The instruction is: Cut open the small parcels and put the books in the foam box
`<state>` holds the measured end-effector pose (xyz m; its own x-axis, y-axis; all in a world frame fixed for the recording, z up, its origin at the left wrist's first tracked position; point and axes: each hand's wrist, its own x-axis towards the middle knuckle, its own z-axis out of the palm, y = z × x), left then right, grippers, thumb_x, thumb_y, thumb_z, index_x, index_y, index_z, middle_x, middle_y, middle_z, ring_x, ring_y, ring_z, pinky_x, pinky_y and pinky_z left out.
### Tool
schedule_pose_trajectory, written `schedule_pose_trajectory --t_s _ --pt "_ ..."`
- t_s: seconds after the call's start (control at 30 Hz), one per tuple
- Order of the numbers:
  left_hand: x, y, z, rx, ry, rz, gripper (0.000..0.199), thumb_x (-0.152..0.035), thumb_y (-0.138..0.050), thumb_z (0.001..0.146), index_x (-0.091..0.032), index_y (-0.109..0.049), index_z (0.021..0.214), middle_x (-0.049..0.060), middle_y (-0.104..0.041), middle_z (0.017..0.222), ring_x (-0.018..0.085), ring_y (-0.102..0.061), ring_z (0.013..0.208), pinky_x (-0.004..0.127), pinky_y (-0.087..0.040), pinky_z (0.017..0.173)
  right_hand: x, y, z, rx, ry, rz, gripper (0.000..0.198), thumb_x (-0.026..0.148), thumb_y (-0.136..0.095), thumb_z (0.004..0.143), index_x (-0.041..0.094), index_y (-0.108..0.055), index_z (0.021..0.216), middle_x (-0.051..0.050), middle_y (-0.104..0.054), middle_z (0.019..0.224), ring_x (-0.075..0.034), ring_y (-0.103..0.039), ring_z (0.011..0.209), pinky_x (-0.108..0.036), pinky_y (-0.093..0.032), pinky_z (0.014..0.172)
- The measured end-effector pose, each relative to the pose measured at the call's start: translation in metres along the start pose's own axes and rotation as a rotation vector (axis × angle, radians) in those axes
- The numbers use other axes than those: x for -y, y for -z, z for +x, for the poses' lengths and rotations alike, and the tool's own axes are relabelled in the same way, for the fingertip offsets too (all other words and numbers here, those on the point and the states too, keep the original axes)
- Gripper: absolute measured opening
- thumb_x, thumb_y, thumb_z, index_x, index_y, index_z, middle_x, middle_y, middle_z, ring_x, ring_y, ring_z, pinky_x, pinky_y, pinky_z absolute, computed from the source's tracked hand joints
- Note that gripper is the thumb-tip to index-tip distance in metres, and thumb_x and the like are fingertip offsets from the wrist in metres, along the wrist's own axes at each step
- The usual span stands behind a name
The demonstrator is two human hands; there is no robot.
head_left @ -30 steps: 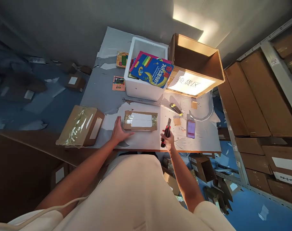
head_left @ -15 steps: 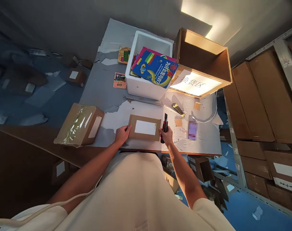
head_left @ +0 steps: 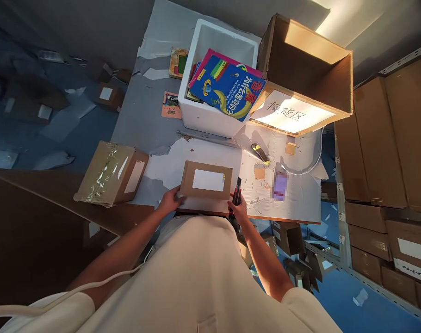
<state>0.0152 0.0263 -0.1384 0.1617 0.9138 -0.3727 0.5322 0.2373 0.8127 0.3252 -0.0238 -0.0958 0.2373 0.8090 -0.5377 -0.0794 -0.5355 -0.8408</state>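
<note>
- The left hand (head_left: 170, 201) is at the near left corner of the flat cardboard box (head_left: 207, 194), thumb and fingers slightly parted; I cannot tell whether they pinch it.
- The right hand (head_left: 238, 209) is wrapped round a red-and-black utility knife (head_left: 236, 196) — blade end pointing away from the person — by the box's near right corner.
- The flat cardboard box is between the hands, over the near part of the table (head_left: 297, 199), its white label (head_left: 208, 180) facing up.
- Beyond it stands a white foam bin (head_left: 210, 121) holding books (head_left: 220, 88).
- A black-and-yellow knife (head_left: 260, 153) lies beyond the right hand.
</note>
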Motion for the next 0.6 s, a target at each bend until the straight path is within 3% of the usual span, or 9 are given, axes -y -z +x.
schedule_pose_trajectory --t_s 0.17,0.27,0.4,0.5,0.6 --pt "-0.026 -0.001 -0.008 -0.081 -0.032 -0.019 0.042 -0.052 -0.055 0.078 -0.016 -0.069 0.097 0.007 -0.072 0.088 0.022 -0.066 0.077 0.034 -0.053 0.069 0.015 -0.007 0.001 -0.053 0.045 -0.046 0.034 0.037 -0.071 0.064 0.021 -0.048 0.083 0.011 -0.049 0.057 -0.008 -0.047 0.044 -0.022 -0.042 0.043" --pt "-0.052 0.006 -0.004 -0.190 -0.087 0.064 0.040 -0.053 -0.054 0.082 -0.018 -0.071 0.091 0.008 -0.072 0.088 0.021 -0.066 0.079 0.032 -0.051 0.071 0.040 -0.002 0.010 -0.121 0.149 -0.165 0.033 0.043 -0.068 0.069 0.020 -0.049 0.083 0.006 -0.055 0.064 -0.009 -0.051 0.050 -0.023 -0.043 0.048" --pt "-0.083 0.009 0.019 -0.314 -0.002 0.179 0.046 -0.055 -0.045 0.087 -0.017 -0.072 0.086 0.008 -0.071 0.081 0.022 -0.065 0.075 0.033 -0.049 0.071 0.071 0.000 0.040 -0.265 0.235 -0.428 0.034 0.050 -0.065 0.070 0.021 -0.049 0.078 0.004 -0.057 0.065 -0.012 -0.051 0.056 -0.025 -0.042 0.052" --pt "-0.093 0.005 0.032 -0.332 -0.025 0.217 0.046 -0.055 -0.047 0.086 -0.017 -0.071 0.094 0.010 -0.070 0.087 0.023 -0.065 0.082 0.035 -0.050 0.076 0.085 -0.003 0.061 -0.298 0.262 -0.556 0.035 0.052 -0.065 0.071 0.022 -0.047 0.075 0.005 -0.054 0.061 -0.014 -0.049 0.056 -0.025 -0.040 0.054" --pt "-0.093 -0.005 0.028 -0.445 -0.180 0.296 0.056 -0.056 -0.060 0.079 -0.015 -0.062 0.117 0.015 -0.064 0.114 0.029 -0.059 0.108 0.042 -0.048 0.091 0.092 -0.001 0.068 -0.236 0.276 -0.614 0.033 0.053 -0.061 0.074 0.022 -0.050 0.079 0.004 -0.057 0.064 -0.015 -0.052 0.057 -0.027 -0.041 0.058"
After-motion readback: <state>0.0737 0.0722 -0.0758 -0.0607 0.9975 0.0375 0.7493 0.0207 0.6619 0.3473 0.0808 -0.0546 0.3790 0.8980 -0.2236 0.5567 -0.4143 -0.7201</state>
